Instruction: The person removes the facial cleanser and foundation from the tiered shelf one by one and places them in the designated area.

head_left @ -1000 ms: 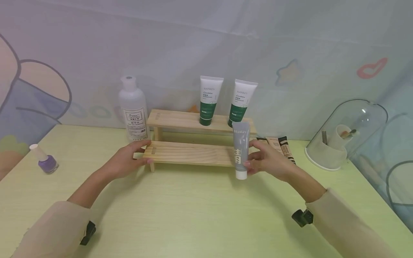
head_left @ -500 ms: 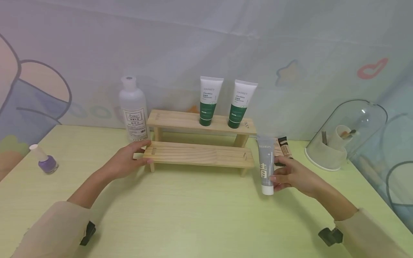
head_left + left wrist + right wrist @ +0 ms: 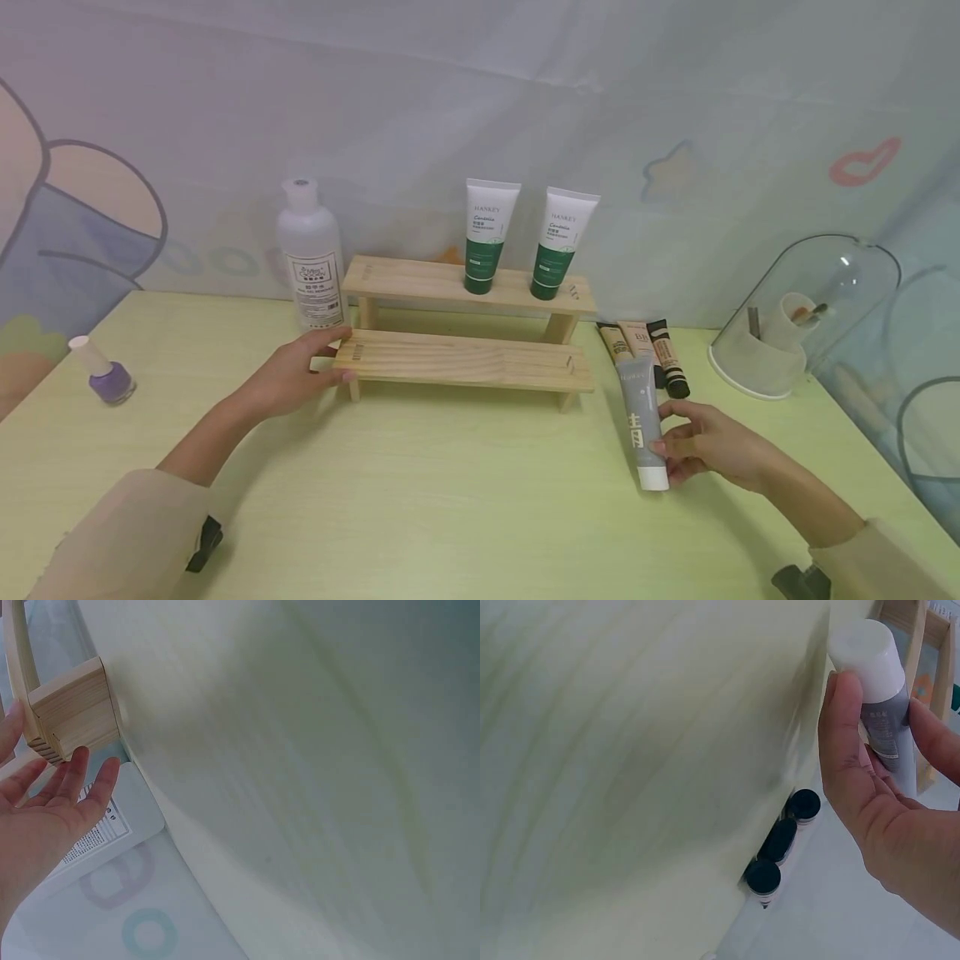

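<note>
My right hand [image 3: 678, 450] pinches a grey tube with a white cap [image 3: 643, 423] between thumb and fingers, cap end down, at the table to the right of a two-step wooden shelf [image 3: 465, 358]. The right wrist view shows the thumb [image 3: 845, 742] against the tube [image 3: 881, 720] just below its cap. My left hand [image 3: 315, 367] rests with straight fingers against the left end of the shelf's lower step [image 3: 71, 712]. Two green-and-white tubes [image 3: 486, 237] stand upright on the upper step.
A white bottle [image 3: 309, 254] stands left of the shelf. A purple nail polish bottle [image 3: 105, 373] sits at the far left. Three small black-capped tubes [image 3: 647, 350] lie right of the shelf. A clear dome with a cup [image 3: 806, 317] stands at the right. The table [image 3: 450, 500] is pale green.
My right hand has carried the grey tube from in front of the shelf's right end down and to the right, close to the table. The left hand has stayed put.
</note>
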### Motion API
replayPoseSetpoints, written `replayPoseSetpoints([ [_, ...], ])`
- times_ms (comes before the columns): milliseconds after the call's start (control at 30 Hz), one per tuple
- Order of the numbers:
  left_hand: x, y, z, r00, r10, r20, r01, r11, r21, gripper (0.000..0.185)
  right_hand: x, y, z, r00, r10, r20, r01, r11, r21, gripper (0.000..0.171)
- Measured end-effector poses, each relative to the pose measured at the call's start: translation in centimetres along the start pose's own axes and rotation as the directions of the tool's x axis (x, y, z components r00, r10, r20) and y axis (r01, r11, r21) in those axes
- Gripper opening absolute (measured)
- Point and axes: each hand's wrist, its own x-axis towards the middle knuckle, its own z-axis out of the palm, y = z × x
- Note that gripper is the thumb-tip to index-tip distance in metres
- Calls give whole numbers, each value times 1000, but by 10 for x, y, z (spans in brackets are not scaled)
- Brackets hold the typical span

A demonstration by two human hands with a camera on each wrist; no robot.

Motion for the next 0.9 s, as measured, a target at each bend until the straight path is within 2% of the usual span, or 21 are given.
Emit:
replayPoseSetpoints([
  [167, 0, 0, 0, 1000, 0, 1, 0, 1000, 0, 64, 0, 5, 1, 999, 10, 34, -10, 1000, 3, 44],
  [667, -1, 1, 0, 1000, -13, 2, 13, 1000, 0, 64, 2, 8, 2, 998, 58, 30, -58, 998, -1, 35],
  [900, -1, 0, 0, 1000, -7, 3, 7, 1000, -17, 64, 3, 9, 1, 996, 65, 56, -66, 998, 16, 34],
])
